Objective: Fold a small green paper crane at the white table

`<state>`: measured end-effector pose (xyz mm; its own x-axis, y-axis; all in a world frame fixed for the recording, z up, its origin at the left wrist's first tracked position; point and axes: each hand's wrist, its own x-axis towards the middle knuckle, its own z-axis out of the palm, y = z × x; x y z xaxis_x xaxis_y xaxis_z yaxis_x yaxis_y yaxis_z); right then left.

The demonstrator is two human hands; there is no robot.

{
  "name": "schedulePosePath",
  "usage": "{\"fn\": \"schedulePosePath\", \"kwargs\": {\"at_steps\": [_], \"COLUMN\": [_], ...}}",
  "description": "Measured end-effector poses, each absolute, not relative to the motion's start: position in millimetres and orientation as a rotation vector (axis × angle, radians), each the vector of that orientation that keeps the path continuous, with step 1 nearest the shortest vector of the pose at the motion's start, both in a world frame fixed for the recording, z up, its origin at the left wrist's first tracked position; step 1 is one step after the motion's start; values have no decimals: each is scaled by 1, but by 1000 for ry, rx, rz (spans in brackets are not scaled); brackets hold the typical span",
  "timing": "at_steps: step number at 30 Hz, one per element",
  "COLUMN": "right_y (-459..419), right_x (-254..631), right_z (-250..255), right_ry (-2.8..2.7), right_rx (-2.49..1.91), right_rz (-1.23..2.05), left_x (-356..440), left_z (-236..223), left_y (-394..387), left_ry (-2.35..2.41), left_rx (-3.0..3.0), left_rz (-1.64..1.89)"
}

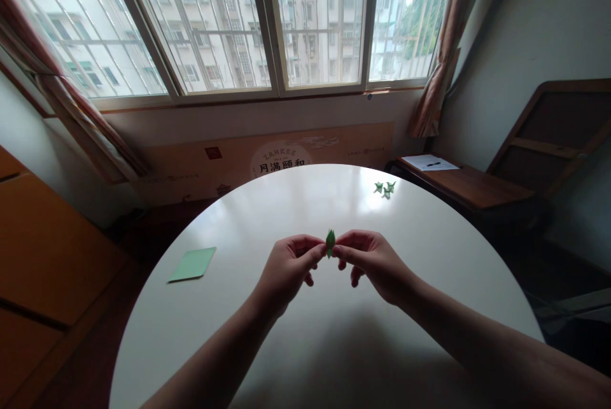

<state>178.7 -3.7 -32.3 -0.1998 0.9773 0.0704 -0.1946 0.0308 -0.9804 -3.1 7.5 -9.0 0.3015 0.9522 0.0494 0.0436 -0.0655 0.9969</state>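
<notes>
A small folded piece of green paper (pixel 330 242), pointed at its top and bottom, is held upright above the white table (pixel 267 358). My left hand (pixel 291 269) pinches its left side between thumb and forefinger. From the other side, my right hand (pixel 372 263) pinches it the same way. The lower fingers of both hands curl loosely beneath. Three small folded green paper figures (pixel 386 189) sit close together toward the far right of the tabletop. At the left lies a square stack of light green paper (pixel 192 264).
Beyond the table are a barred window (pixel 277 21) and a printed banner (pixel 238 161) below it. A wooden chair (pixel 510 189) on the right carries a white sheet (pixel 429 163) with a pen on it. An orange-brown cabinet (pixel 52 250) stands left.
</notes>
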Motion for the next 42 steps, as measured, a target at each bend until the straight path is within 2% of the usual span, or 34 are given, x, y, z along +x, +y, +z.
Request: {"fn": "schedulePosePath", "kwargs": {"at_steps": [13, 21, 31, 37, 42], "right_y": [-8, -10, -9, -7, -9], "right_x": [171, 172, 173, 175, 177], "right_z": [-32, -30, -30, -34, -32], "right_ry": [-1187, -1131, -1161, -1323, -1405], "right_rx": [-882, -902, -894, -945, -951], "right_rz": [1398, 1423, 1433, 1253, 1167], "left_x": [8, 4, 2, 3, 3], "left_z": [-17, -17, -16, -13, -10], "left_y": [-2, -3, -4, -1, -1], "left_ry": [1041, 1036, 1055, 1072, 985], "left_rx": [1606, 1761, 1783, 1726, 1794], "left_rz": [1116, 1335, 1324, 1177, 1219]}}
